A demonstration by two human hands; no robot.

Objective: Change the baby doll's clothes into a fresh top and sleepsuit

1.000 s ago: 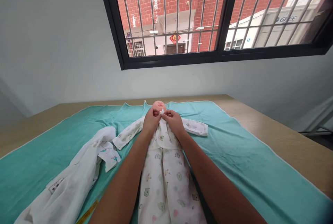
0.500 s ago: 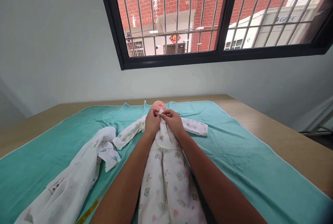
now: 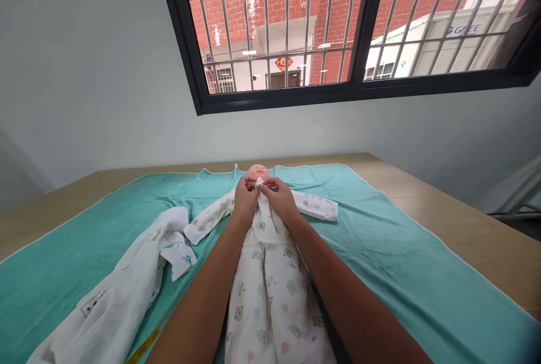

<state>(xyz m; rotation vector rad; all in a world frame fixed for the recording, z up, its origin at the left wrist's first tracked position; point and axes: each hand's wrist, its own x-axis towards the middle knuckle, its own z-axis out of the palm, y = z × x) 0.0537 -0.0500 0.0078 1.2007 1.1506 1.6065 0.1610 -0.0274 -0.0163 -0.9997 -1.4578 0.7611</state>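
A baby doll (image 3: 257,172) lies on its back on a teal blanket (image 3: 422,285), its head at the far end. It wears a white baby outfit (image 3: 274,291) printed with small bears, both sleeves spread to the sides. At the neckline, my left hand (image 3: 246,198) pinches the outfit's collar from the left. My right hand (image 3: 279,195) pinches the same collar from the right, close to the other hand. A bit of white fabric sticks up between the fingertips. The doll's chin and neck are partly hidden behind my hands.
Another white garment (image 3: 114,296) lies crumpled on the blanket at the left. A yellow strip (image 3: 143,347), perhaps a measuring tape, is beside my left forearm. The wooden table (image 3: 473,226) meets a grey wall below a barred window (image 3: 279,96).
My fingers have shifted very slightly at the collar, and the raised bit of fabric has moved a little left. Everything else lies as before.
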